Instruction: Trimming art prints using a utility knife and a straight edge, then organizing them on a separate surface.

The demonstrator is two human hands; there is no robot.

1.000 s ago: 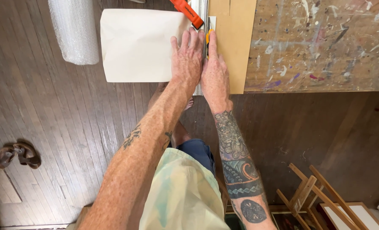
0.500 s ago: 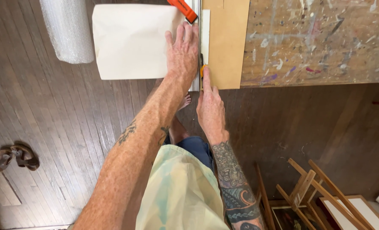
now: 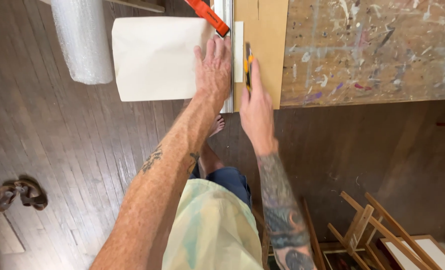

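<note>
My left hand (image 3: pixel 213 70) presses flat on a cream sheet (image 3: pixel 155 57) beside a metal straightedge (image 3: pixel 228 55); its fingers lie spread along the ruler's left side. My right hand (image 3: pixel 255 102) grips a yellow-and-black utility knife (image 3: pixel 248 65), blade pointing away from me, on the right side of the ruler. The knife lies over a narrow cream strip (image 3: pixel 238 45) on a brown cardboard sheet (image 3: pixel 262 45). An orange clamp (image 3: pixel 207 15) holds the ruler at its far end.
The paint-spattered wooden table (image 3: pixel 372 50) stretches right. A roll of bubble wrap (image 3: pixel 82 40) lies to the left over the dark plank floor. Sandals (image 3: pixel 20 194) sit at far left. Wooden stretcher frames (image 3: pixel 377 230) lean at lower right.
My right hand has drawn the knife back toward me along the ruler, nearing the table's front edge. My left hand stays pressed on the sheet.
</note>
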